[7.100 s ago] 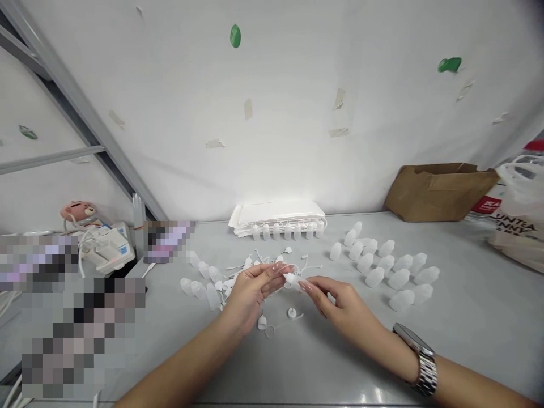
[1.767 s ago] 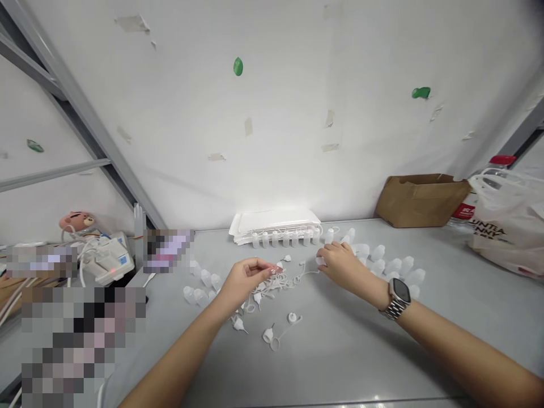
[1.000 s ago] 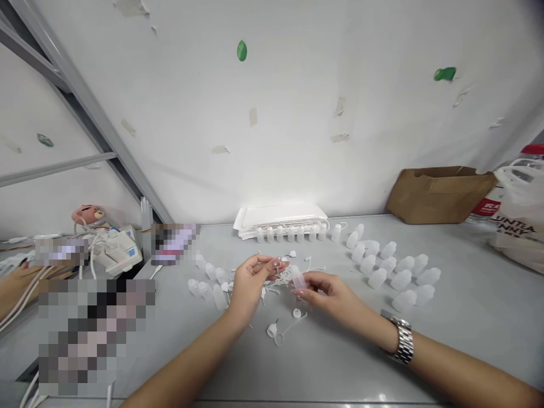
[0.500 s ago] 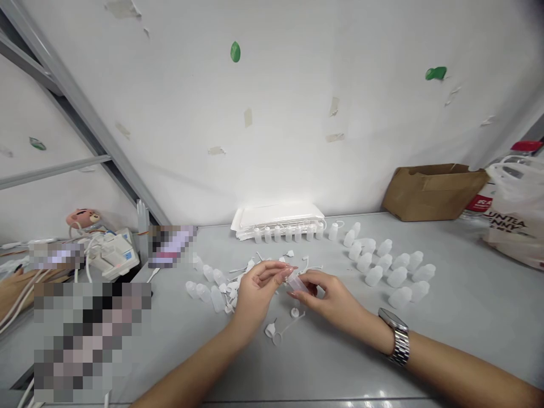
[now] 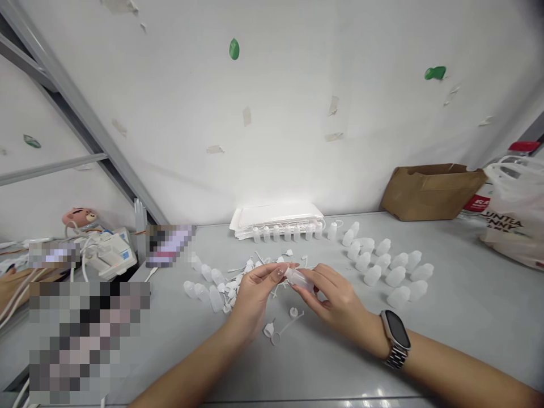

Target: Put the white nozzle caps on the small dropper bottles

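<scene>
A small translucent plastic squeeze bottle (image 5: 301, 280) lies tilted between my two hands above the grey table. My right hand (image 5: 334, 292) is closed round the bottle's body, thumb below and fingers above. At its neck end, my left hand (image 5: 259, 289) is closed, thumb and fingertips pinching there; whether a cap sits under them I cannot tell. Below the hands lie a white nozzle cap (image 5: 268, 330), a small round white piece (image 5: 293, 312) and a ring with a thin strap (image 5: 276, 339). A pile of white caps and straps (image 5: 232, 286) is beside my left hand.
Several bottles (image 5: 397, 276) stand at the right, others (image 5: 216, 298) lie at the left. A row of bottles (image 5: 287, 233) stands before a white stack (image 5: 280, 214). Behind are a cardboard box (image 5: 429, 195) and plastic bag (image 5: 516, 215). At far left, another person's hand (image 5: 12, 292) is near cables.
The bottle has turned flatter, and more of its body and neck shows. My right wrist has rolled so the watch face shows; my left hand stays at the neck end.
</scene>
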Demonstrator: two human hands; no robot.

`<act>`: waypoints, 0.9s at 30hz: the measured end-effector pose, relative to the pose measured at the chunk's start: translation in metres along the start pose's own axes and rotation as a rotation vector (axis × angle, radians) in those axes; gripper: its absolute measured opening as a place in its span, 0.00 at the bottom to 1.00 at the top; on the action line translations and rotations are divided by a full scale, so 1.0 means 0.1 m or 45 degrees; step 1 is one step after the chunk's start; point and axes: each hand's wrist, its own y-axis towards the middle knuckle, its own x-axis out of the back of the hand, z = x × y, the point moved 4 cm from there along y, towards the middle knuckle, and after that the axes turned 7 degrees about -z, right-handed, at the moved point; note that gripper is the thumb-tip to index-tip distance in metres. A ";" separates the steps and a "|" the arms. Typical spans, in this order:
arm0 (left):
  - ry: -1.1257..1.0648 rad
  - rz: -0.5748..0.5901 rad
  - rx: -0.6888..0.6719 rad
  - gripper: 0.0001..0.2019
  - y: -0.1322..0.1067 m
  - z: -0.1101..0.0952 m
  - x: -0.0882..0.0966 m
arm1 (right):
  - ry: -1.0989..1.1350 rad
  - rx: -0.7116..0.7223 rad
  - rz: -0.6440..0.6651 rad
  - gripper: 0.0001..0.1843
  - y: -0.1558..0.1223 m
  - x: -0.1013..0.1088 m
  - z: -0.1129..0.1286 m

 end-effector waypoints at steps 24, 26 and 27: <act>-0.172 0.064 0.100 0.11 0.04 0.13 -0.06 | 0.929 -1.035 0.569 0.23 0.08 -0.18 -0.09; -0.149 0.010 0.072 0.10 0.06 0.12 -0.02 | 0.957 -1.069 0.539 0.20 0.08 -0.19 -0.10; -0.148 -0.008 0.068 0.09 0.06 0.13 -0.01 | 0.887 -1.062 0.475 0.16 0.07 -0.18 -0.11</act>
